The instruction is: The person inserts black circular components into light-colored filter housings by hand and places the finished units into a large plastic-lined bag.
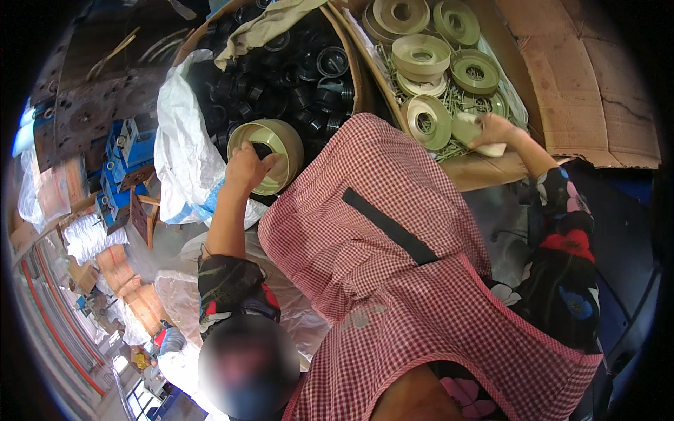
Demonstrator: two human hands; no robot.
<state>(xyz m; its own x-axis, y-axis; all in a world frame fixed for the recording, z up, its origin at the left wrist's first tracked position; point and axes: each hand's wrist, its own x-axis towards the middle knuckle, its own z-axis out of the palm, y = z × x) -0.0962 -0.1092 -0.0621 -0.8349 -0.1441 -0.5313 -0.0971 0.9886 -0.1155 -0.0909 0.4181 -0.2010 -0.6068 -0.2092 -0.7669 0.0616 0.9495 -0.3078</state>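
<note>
Over two open boxes (484, 172), grasping a beige cup (288, 156) in the left hand (246, 167), a pale ring (465, 128) in the right hand (495, 130). Likely light, stiff, slippery; best taken by the rim.

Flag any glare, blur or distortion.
Head view: glare washes out the lower-left window; head view: a person's head is blurred; head view: the cardboard flap looks bowed near the rim; head view: the beige ring at the left hand reads clearly.
</note>
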